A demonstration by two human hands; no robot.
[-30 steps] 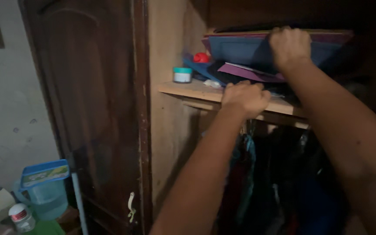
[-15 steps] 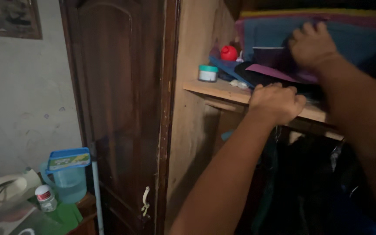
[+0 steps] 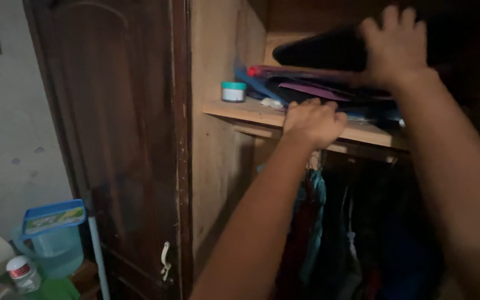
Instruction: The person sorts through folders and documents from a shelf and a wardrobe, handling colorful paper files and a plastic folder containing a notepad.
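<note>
Two hands reach into the wardrobe. Your left hand (image 3: 313,121) is curled shut over the front edge of the wooden shelf (image 3: 251,113), just below the stacked folders (image 3: 318,89). Farther in and higher, your right hand (image 3: 394,47) spreads its fingers flat against a dark flat thing (image 3: 318,53) lying atop those folders.

Wooden shelf (image 3: 251,114), small teal-lidded jar (image 3: 233,91), stacked folders (image 3: 312,89) on it
</note>
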